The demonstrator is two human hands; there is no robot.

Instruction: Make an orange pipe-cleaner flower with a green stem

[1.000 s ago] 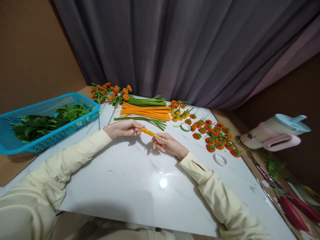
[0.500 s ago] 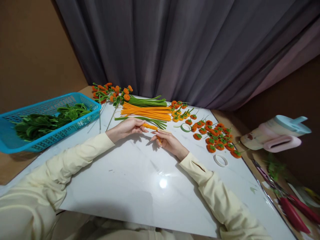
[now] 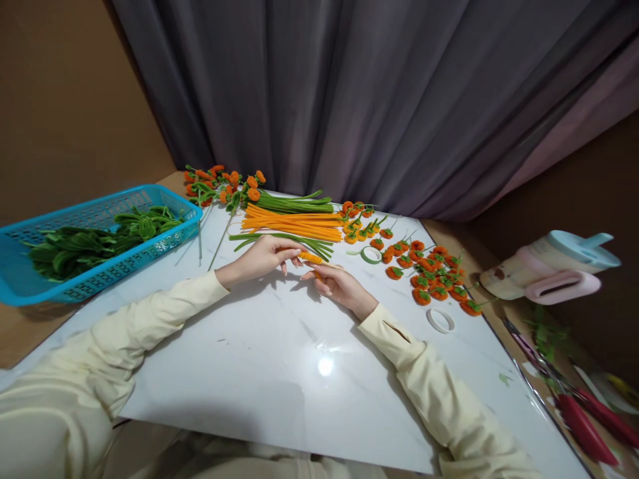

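Between my hands is an orange pipe cleaner, seemingly coiled round a thin stick that my fingers mostly hide. My left hand pinches its left end with thumb and fingers. On the other end, my right hand is closed, a bit of orange showing beneath its fingertips. Both hands are held over the near side of the pipe cleaner piles. Just behind them lie a bundle of orange pipe cleaners, green pipe cleaners and a few more green ones nearer to me.
At left, a blue basket holds green leaves. Orange pipe-cleaner flowers cover the right; more flowers lie back left. Green tape, a white tape roll, a tumbler and red-handled pliers are at right.
My left hand has shifted slightly right, closer to my right hand, so less of the coiled pipe cleaner shows. My right hand stays nearly in place.
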